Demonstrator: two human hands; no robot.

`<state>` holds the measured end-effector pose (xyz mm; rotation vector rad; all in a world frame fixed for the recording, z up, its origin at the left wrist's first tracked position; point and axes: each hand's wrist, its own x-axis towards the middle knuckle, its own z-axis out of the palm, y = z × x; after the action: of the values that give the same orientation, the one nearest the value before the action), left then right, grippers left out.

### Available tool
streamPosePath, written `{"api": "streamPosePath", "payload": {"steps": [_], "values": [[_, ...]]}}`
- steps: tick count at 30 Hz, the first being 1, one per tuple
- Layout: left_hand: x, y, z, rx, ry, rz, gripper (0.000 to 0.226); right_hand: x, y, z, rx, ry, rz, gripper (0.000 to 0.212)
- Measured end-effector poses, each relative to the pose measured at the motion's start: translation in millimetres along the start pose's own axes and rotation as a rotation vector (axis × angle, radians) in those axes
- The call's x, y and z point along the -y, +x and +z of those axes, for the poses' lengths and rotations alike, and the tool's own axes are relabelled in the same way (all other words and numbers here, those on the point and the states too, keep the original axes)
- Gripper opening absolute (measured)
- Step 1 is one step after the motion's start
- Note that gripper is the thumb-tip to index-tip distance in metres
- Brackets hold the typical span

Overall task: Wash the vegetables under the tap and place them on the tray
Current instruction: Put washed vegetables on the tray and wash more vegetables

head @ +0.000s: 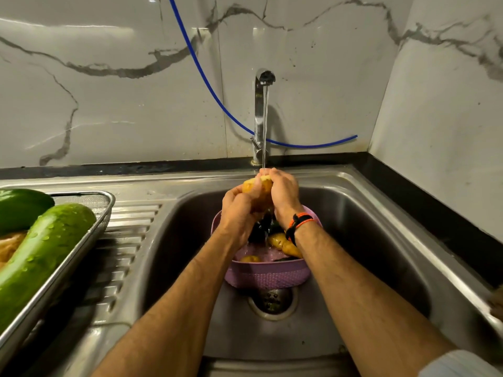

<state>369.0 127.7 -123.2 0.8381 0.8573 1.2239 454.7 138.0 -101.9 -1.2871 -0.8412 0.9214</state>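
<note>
Potato (258, 189) sits clasped in both hands under the tap (261, 104), left hand (238, 210) and right hand (283, 193) each curled round it above the purple basket (268, 276). The tray (81, 240) lies off to the left, so I'd expect the left hand to carry it over.

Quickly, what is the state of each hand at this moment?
Left hand: fingers curled round the yellow vegetable under the tap.
Right hand: grips the same vegetable from the other side.
</note>
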Motion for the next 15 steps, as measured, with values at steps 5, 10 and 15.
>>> {"api": "streamPosePath", "payload": {"steps": [5, 10, 15], "values": [[1.8, 1.4, -3.0, -0.033, -0.018, -0.021, 0.041, -1.1, -1.8, -0.3, -0.009, 0.002, -0.041, 0.031], [-1.8, -2.8, 5.9, -0.008, -0.155, -0.057, 0.034, -0.1, -4.8, 3.3, -0.031, -0.037, 0.037, 0.04], [8.4, 0.1, 6.0, -0.063, 0.053, 0.092, 0.048, 0.4, -12.4, 11.1, -0.102, -0.104, -0.143, 0.033]]}}
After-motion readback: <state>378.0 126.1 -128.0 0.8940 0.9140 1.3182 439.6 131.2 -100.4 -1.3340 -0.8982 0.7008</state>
